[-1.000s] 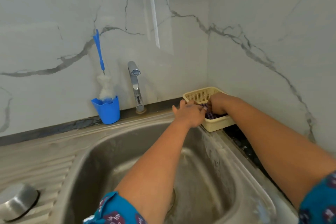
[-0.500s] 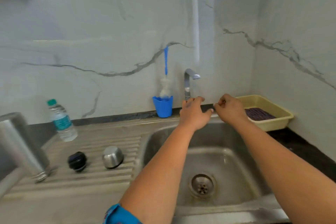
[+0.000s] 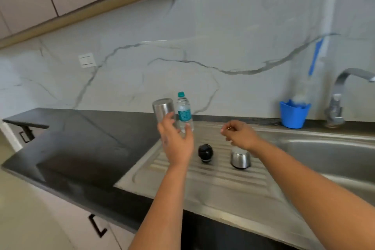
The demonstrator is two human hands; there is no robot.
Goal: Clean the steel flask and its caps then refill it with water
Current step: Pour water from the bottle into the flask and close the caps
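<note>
I have turned from the basket to the drainboard [image 3: 223, 180]. My left hand [image 3: 177, 144] spreads toward the upright steel flask [image 3: 163, 110]; my right hand [image 3: 240, 137], loosely curled, holds nothing visible above its steel cap [image 3: 240, 159]. Washing starts next, I judge.

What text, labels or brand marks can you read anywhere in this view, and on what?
None is legible.
Plastic water bottle: teal label carries print, too blurred to read.
Steel flask: no marking visible.
Black cap and steel cap: no marking visible.
Blue cup: plain.
</note>
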